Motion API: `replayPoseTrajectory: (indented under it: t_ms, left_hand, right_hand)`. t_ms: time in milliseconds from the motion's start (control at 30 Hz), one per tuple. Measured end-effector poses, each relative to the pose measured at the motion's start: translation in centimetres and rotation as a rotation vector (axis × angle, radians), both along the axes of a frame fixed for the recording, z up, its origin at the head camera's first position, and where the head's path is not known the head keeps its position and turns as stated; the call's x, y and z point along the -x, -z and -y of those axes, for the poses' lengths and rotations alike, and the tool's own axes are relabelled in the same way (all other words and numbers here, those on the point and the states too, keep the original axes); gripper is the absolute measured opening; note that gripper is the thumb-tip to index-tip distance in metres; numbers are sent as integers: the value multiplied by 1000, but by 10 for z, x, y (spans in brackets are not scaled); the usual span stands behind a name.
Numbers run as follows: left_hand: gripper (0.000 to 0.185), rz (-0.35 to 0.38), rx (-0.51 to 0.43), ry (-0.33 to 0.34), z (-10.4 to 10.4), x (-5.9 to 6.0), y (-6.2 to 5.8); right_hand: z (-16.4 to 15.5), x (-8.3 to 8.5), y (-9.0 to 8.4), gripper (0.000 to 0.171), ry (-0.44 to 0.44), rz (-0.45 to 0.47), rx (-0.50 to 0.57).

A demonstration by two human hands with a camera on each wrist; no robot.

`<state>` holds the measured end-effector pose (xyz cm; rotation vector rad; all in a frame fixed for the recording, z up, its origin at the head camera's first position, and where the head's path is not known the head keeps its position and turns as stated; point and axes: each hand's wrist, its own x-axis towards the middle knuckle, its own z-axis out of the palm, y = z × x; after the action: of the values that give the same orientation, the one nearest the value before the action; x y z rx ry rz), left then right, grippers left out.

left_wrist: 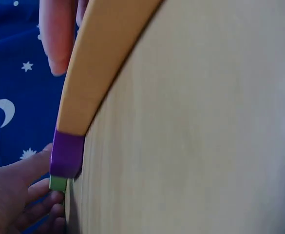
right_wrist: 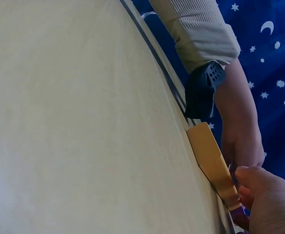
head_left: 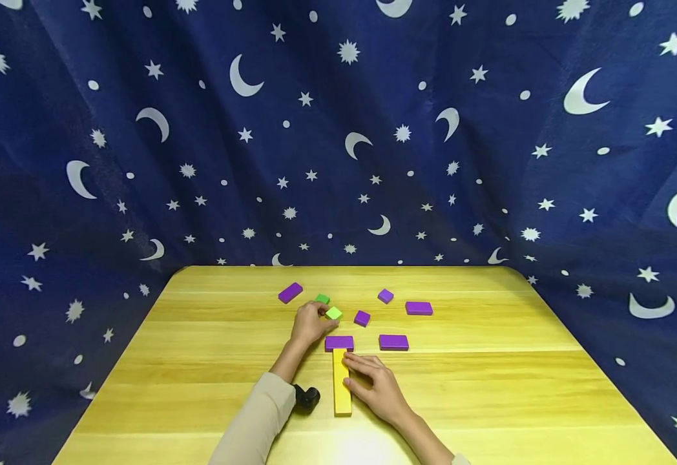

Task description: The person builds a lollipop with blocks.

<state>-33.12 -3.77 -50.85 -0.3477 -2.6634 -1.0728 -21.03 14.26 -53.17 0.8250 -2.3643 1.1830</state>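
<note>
Nearest the person, the right hand [head_left: 376,386] lies low on the wooden table [head_left: 489,387], forearm coming in from the lower right edge. Its fingers are nearly straight and spread a little, the fingertips resting against the right side of the long yellow block [head_left: 341,382] without curling round it. That block lies flat, its long axis running away from the person. In the right wrist view the same yellow block [right_wrist: 213,163] shows edge-on, with a fingertip at its far end.

Left of the block, the left forearm in a beige sleeve [head_left: 257,420] stretches forward, a dark wrist-worn device [head_left: 306,397] on its wrist. At the yellow block's far end 1 purple block [head_left: 339,343] lies crosswise, touching it.

Beyond that, the left hand [head_left: 311,323] reaches forward, fingers curled, pinching a light green cube [head_left: 333,313] at its fingertips; the left wrist view shows the cube [left_wrist: 58,183] just past the purple block.

Farther back lie a darker green piece [head_left: 322,299] and 5 other purple blocks, the farthest left one [head_left: 290,292] well apart from the hands. A dark blue star-and-moon cloth [head_left: 338,129] hangs behind.
</note>
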Motion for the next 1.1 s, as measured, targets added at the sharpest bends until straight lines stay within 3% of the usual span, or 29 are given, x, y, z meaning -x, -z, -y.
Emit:
replayPoseTrajectory:
  t_ms: [167, 367, 667, 900, 1100]
  left_hand:
    - [33, -8, -70, -2, 1, 1, 6]
    - [31, -11, -221, 101, 23, -3, 17]
    - [35, -9, -218, 235, 45, -16, 23]
    - [24, -30, -239, 187, 42, -16, 26]
    - [19, -39, -212, 190, 36, -13, 26]
  right_hand:
    - [0, -1, 0, 35, 1, 0, -9]
    - [1, -1, -1, 35, -14, 3, -15]
    - [0, -4, -3, 35, -17, 62, -6]
    - [0, -4, -2, 35, -18, 59, -12]
    - [-1, -3, -2, 35, -11, 46, -16]
